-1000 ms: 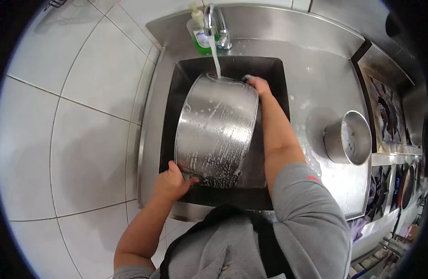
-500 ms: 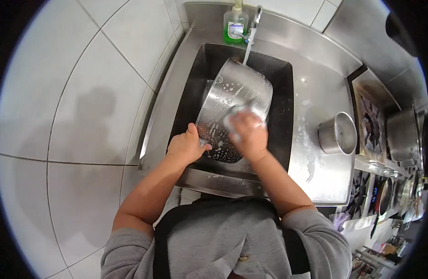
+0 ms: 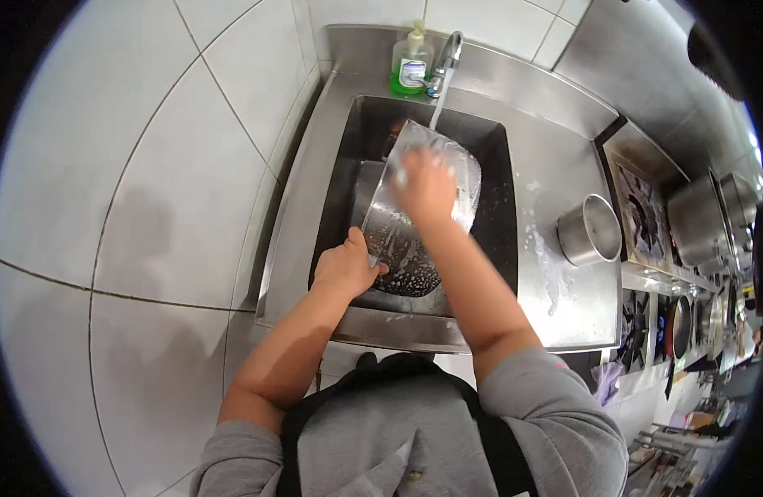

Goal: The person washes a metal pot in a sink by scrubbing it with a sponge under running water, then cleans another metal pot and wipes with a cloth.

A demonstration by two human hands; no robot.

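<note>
A large metal pot [image 3: 415, 240] lies tilted on its side in the sink [image 3: 499, 224], soap suds and drops over its outer wall. My left hand [image 3: 347, 267] is closed on the pot's near left edge, thumb up along the rim. On the upper part of the wall, my right hand [image 3: 425, 189] presses a pale scrubber [image 3: 400, 176], blurred by motion and mostly covered by the fingers. Water runs from the faucet [image 3: 453, 51] behind the pot. Something brownish shows in the sink's far left corner, too small to make out.
Beside the faucet stands a soap bottle [image 3: 411, 66] with green liquid. A small metal pot [image 3: 589, 230] rests on the wet steel counter [image 3: 547, 306] at right. Farther right are a stove burner [image 3: 642, 217], a large stockpot [image 3: 696, 224] and a frying pan [image 3: 681, 327]. Tiled wall [image 3: 166, 248] borders the left.
My right hand has slid with the scrubber up the pot's wall, away from me. The left hand keeps its grip on the edge. The camera view has shifted slightly.
</note>
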